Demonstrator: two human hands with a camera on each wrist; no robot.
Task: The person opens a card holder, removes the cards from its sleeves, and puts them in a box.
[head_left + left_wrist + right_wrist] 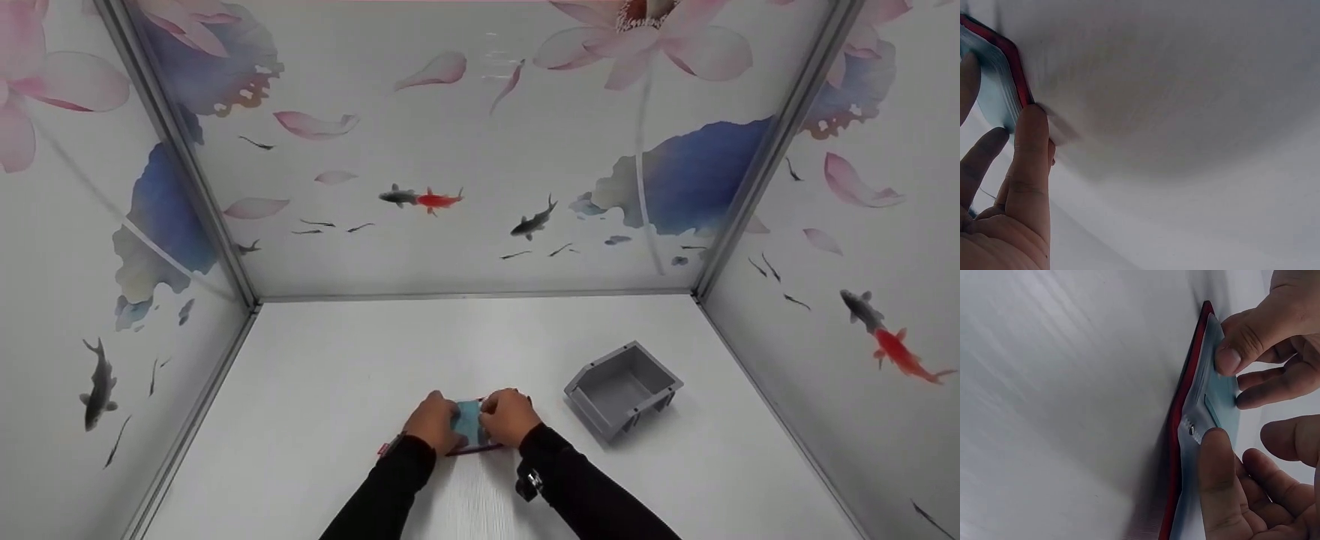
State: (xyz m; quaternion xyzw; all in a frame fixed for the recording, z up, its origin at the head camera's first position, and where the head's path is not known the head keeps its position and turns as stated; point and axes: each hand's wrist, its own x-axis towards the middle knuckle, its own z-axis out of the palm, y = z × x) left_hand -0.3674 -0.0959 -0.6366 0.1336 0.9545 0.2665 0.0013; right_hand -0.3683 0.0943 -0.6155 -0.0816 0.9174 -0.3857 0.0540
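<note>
A small card holder (pixel 469 451) with a red cover lies open on the white table, between both hands. Its clear plastic sleeves (pixel 1190 444) and light blue face (pixel 466 421) show, with a small metal stud near the fold. My left hand (pixel 433 421) grips the left part; in the right wrist view its thumb (pixel 1229 360) presses on the blue face. My right hand (pixel 511 417) holds the right part, its thumb (pixel 1216 461) at the sleeve beside the stud. The left wrist view has the left hand (pixel 1022 174) at the holder's red edge (pixel 1016 64).
A grey plastic bin (pixel 624 390) stands on the table (pixel 337 360) to the right of the hands. White panels (pixel 465 150) printed with lotus flowers and fish, framed by metal strips, enclose the table at the back and both sides.
</note>
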